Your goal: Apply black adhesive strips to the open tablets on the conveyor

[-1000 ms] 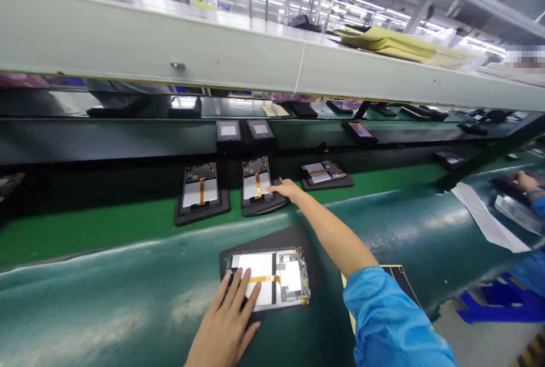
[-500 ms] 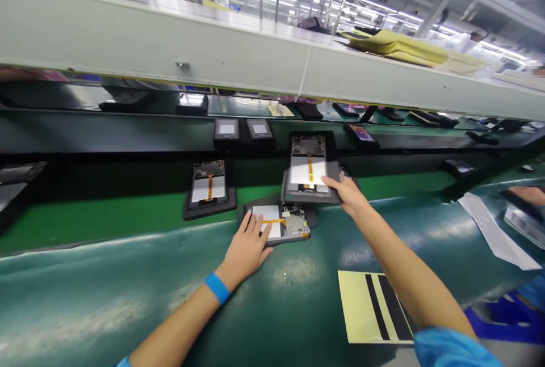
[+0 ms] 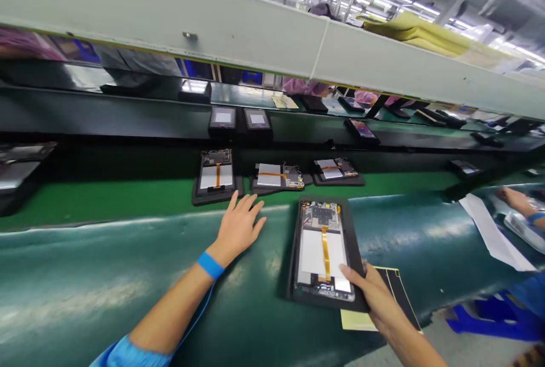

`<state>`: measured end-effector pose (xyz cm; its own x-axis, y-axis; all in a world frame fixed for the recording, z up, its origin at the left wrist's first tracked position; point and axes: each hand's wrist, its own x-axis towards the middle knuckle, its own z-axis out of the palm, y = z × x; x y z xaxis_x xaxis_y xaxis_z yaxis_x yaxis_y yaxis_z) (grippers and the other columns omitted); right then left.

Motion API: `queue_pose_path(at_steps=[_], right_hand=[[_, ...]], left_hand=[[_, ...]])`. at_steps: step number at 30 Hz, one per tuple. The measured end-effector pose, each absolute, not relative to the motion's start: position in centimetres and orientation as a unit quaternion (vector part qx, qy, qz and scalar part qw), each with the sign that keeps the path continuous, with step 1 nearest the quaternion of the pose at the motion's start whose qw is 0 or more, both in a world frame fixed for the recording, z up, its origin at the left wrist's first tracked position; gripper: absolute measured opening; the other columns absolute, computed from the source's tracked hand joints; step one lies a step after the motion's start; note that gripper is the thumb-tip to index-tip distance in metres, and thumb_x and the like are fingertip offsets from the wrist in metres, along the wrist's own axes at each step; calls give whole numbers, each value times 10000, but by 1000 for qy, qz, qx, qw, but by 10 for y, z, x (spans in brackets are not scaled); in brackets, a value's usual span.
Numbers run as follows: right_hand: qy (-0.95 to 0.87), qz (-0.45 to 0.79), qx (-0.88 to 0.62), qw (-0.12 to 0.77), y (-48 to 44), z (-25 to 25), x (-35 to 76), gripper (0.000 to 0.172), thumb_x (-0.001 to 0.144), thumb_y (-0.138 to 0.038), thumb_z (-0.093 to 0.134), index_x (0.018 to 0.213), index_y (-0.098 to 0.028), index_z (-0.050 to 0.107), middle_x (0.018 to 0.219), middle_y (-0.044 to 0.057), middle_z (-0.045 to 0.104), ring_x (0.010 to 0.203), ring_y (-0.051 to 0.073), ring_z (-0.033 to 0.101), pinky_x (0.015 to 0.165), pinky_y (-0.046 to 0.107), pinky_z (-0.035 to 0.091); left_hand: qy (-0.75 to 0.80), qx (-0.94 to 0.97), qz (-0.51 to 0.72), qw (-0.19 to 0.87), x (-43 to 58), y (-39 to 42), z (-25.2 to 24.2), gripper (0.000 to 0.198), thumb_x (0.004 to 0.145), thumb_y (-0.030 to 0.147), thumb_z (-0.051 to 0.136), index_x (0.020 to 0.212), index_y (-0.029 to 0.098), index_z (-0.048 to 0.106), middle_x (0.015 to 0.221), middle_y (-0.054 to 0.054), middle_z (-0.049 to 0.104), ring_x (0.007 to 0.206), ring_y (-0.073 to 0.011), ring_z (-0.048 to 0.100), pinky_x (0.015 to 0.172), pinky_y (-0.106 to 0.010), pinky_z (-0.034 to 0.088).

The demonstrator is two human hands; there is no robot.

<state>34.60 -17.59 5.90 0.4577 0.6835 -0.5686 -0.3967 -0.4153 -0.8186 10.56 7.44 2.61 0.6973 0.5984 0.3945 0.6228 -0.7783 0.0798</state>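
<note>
My right hand (image 3: 377, 293) grips the lower right corner of an open tablet (image 3: 323, 251) in a black tray, thumb on top and fingers beneath. The tablet shows a circuit board, a white battery and an orange ribbon cable. My left hand (image 3: 239, 225), with a blue wrist strap (image 3: 210, 265), hovers over the belt's near edge with fingers spread and nothing in it. Just beyond its fingertips lie a second opened tablet (image 3: 217, 177) and a third (image 3: 276, 177) turned sideways. Another sideways tablet (image 3: 334, 170) lies to the right of those.
A yellow sheet with black strips (image 3: 360, 320) is partly under my right hand. Behind the green belt (image 3: 140, 199), a shelf carries several black trays. A white overhead beam (image 3: 255, 32) crosses above. At right are a white paper strip (image 3: 496, 236) and another person's hand (image 3: 517, 201).
My right hand has brought its tablet down and nearer to me, over the bench. The sideways tablet under my left hand now lies farther back on the belt, and that hand is off it.
</note>
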Motion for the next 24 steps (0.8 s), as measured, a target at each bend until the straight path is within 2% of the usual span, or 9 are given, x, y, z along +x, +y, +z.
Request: queue_pose_path(at_steps=[2, 4, 7, 9, 11, 13, 16, 20, 24], right_hand=[[-112, 520, -670, 518, -183, 46, 319, 635, 681, -530, 885, 1134, -148, 656, 1035, 112, 778, 926, 287, 745, 852, 387, 590], [-117, 534, -673, 498, -188, 29, 288, 647, 720, -588, 837, 1167, -164, 638, 1041, 93, 770, 907, 253, 732, 797, 341, 582], [-170, 608, -667, 397, -193, 8, 244, 719, 728, -684, 774, 1197, -162, 620, 992, 80, 765, 768, 188, 699, 647, 270, 534], [-269, 686, -611, 290, -192, 6, 224, 675, 712, -622, 804, 1165, -146, 653, 960, 84, 773, 754, 174, 691, 654, 252, 514], [-396, 710, -546, 203, -184, 14, 215, 523, 735, -481, 812, 1127, -151, 708, 947, 77, 786, 787, 178, 704, 711, 253, 512], [-515, 657, -526, 165, -171, 29, 214, 365, 793, -383, 766, 1101, -188, 752, 928, 50, 794, 798, 178, 715, 754, 259, 513], [-658, 510, -520, 191, -141, 48, 220, 248, 914, -338, 654, 1113, -236, 761, 963, 28, 790, 840, 169, 723, 803, 255, 520], [-796, 292, -495, 189, -97, 46, 217, 265, 1015, -285, 512, 1166, -240, 725, 1090, 61, 745, 918, 185, 718, 818, 280, 531], [-875, 123, -464, 64, -67, 32, 203, 364, 1003, -300, 565, 1356, -227, 614, 1196, 99, 682, 810, 190, 704, 729, 307, 521]], left_hand=[[-335, -916, -220, 13, 80, 63, 25, 387, 976, 354, 500, 1234, 154, 707, 1313, -173, 679, 1231, -339, 636, 1216, -604, 292], [-345, -908, -237, -9, 55, 52, 23, 388, 988, 379, 478, 1219, 170, 710, 1285, -158, 697, 1203, -324, 656, 1218, -609, 289], [-377, -894, -242, -31, 22, 38, 16, 390, 995, 416, 470, 1206, 189, 707, 1281, -140, 704, 1189, -307, 667, 1223, -607, 282], [-406, -882, -236, -36, 2, 30, 12, 386, 994, 435, 471, 1179, 196, 710, 1284, -138, 703, 1194, -304, 665, 1224, -610, 277], [-443, -866, -229, -40, -15, 20, 8, 368, 992, 435, 469, 1127, 199, 717, 1299, -141, 695, 1208, -306, 658, 1222, -619, 272], [-481, -846, -226, -45, -29, 7, 5, 348, 989, 420, 467, 1068, 197, 722, 1321, -150, 678, 1225, -311, 648, 1219, -631, 273], [-526, -817, -229, -59, -39, -14, 1, 317, 984, 384, 465, 1039, 197, 715, 1358, -160, 650, 1252, -310, 630, 1217, -635, 279], [-560, -790, -237, -74, -34, -38, -3, 268, 977, 338, 485, 1082, 206, 694, 1414, -156, 609, 1310, -303, 590, 1210, -629, 306], [-570, -780, -245, -75, -21, -47, -3, 245, 962, 303, 508, 1103, 203, 680, 1448, -160, 581, 1342, -297, 565, 1207, -607, 328]])
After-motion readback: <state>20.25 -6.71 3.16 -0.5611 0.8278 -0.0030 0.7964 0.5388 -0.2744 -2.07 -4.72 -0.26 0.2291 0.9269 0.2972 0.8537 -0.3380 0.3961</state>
